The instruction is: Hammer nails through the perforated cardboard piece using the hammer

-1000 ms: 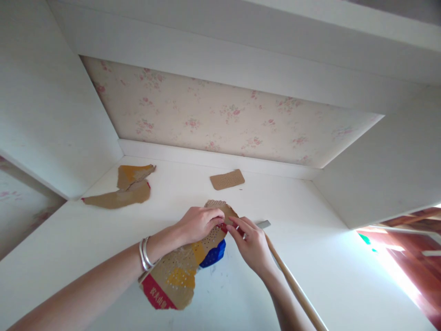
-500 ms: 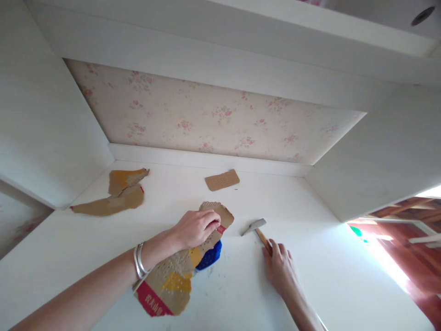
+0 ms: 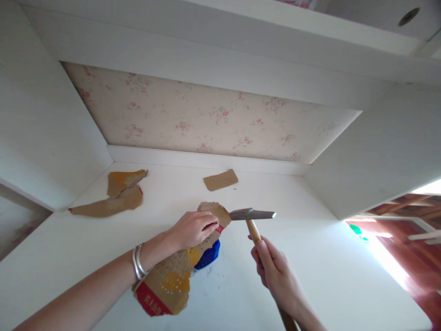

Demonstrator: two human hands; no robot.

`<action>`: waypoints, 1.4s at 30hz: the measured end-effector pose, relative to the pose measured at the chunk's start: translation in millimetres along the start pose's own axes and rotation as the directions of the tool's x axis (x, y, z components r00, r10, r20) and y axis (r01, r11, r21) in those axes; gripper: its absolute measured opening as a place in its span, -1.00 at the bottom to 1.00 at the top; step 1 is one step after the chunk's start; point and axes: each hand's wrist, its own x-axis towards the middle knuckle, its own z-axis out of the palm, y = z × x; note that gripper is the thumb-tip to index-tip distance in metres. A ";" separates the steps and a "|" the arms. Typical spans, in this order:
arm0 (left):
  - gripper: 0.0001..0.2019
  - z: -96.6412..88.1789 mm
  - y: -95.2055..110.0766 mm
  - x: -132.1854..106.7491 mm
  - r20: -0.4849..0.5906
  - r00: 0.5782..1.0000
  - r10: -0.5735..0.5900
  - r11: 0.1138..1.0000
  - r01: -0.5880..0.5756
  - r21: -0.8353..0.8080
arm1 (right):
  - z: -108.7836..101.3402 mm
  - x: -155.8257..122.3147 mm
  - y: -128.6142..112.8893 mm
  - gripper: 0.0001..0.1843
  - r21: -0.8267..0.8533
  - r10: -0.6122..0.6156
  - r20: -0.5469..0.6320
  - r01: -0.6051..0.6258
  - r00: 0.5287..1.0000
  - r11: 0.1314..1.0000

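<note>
My left hand [image 3: 193, 228] presses a torn piece of brown cardboard [image 3: 174, 278] with yellow, red and blue print against the white surface [image 3: 327, 266]; its fingers are closed in a pinch near the cardboard's upper end. I cannot make out what the fingertips pinch. My right hand [image 3: 275, 269] is wrapped round the wooden handle of a hammer [image 3: 253, 218]. The hammer's metal head is raised level, just right of the cardboard's top edge and close to my left fingers. Two bracelets [image 3: 138, 262] sit on my left wrist.
Two more torn cardboard pieces [image 3: 119, 193] lie at the left, and a small perforated cardboard strip [image 3: 220, 179] lies near the back. Floral wallpaper [image 3: 213, 119] backs the recess, with white panels on both sides. Bright light and red wood show at the lower right.
My right hand left the cardboard, took the hammer by its handle on the surface and lifted it, so its head now hovers beside the cardboard's top. My left hand stayed in place.
</note>
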 end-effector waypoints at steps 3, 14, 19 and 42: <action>-0.78 1.5 -0.7 -0.7 -0.005 1.000 -0.006 1.000 0.006 0.014 | 12.9 -3.8 -14.0 -0.60 -0.081 -0.115 0.081 0.121 0.990 0.989; -0.77 3.9 -0.9 -0.7 -0.029 1.000 -0.013 0.999 0.012 -0.038 | 26.5 3.3 -12.3 -0.61 -0.291 -0.267 0.055 0.271 0.962 0.917; -0.76 4.3 -0.8 0.0 -0.021 0.999 -0.036 0.999 0.035 -0.037 | 27.2 4.2 -13.7 -0.65 -0.303 -0.277 0.092 0.292 0.956 0.907; -0.75 7.1 -2.0 -0.4 -0.025 1.000 -0.004 1.000 0.004 -0.016 | 27.8 0.8 -11.6 -0.65 -0.350 -0.296 0.072 0.302 0.953 0.887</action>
